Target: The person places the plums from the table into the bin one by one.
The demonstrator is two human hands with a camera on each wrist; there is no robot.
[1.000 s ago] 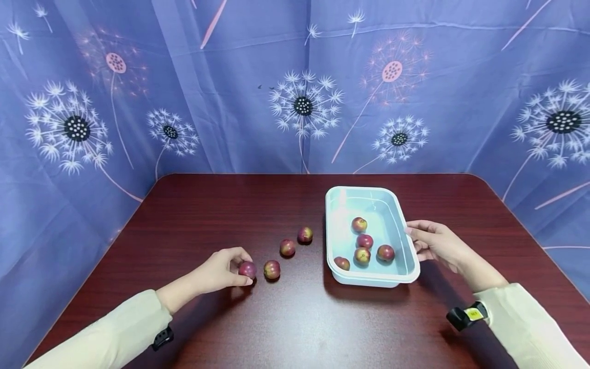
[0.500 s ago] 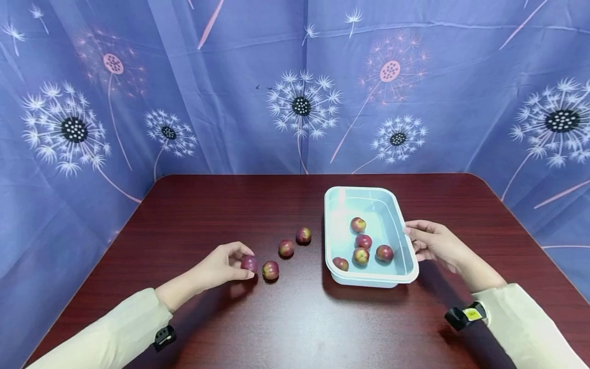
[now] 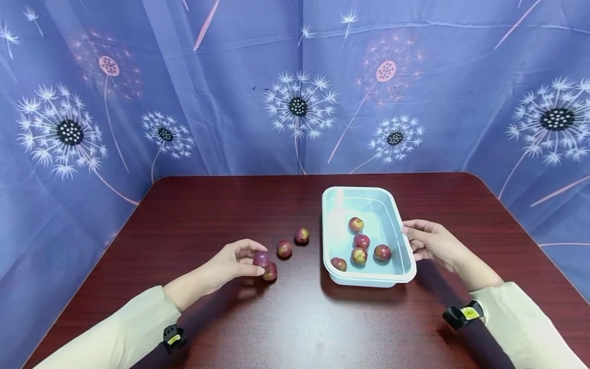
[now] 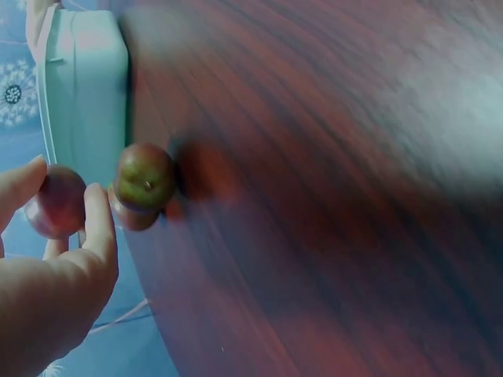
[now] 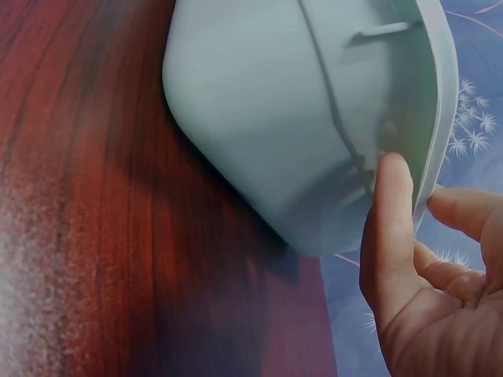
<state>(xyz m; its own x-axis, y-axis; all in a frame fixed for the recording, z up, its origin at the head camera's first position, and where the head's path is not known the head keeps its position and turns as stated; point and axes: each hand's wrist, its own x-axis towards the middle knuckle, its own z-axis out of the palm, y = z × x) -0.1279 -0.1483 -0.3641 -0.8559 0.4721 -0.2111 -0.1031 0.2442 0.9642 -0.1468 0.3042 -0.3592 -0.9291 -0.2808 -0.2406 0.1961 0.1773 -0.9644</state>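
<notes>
Thumb and fingers of my left hand [image 3: 230, 266] pinch a dark red plum [image 3: 261, 258], which hides part of another plum [image 3: 271, 272] in the head view. In the left wrist view the held plum [image 4: 59, 203] sits between the fingertips, apart from a greenish-red plum [image 4: 145, 177] on the table. Two more plums, one nearer [image 3: 284, 249] and one farther [image 3: 301, 236], lie in a slanting row toward the pale blue plastic basin [image 3: 364, 280]. My right hand [image 3: 433, 243] grips the basin's right rim, with fingers against its outer wall [image 5: 251, 118] in the right wrist view.
Several plums lie inside the basin, among them a red one [image 3: 382, 252] toward the right wall. The dark red wooden table [image 3: 221, 205] ends at a blue curtain [image 3: 230, 102] with dandelion prints.
My left hand has moved a little right and up with the pinched plum, now overlapping the neighbouring plum in the head view. My right hand keeps its grip on the basin; the head view has shifted slightly.
</notes>
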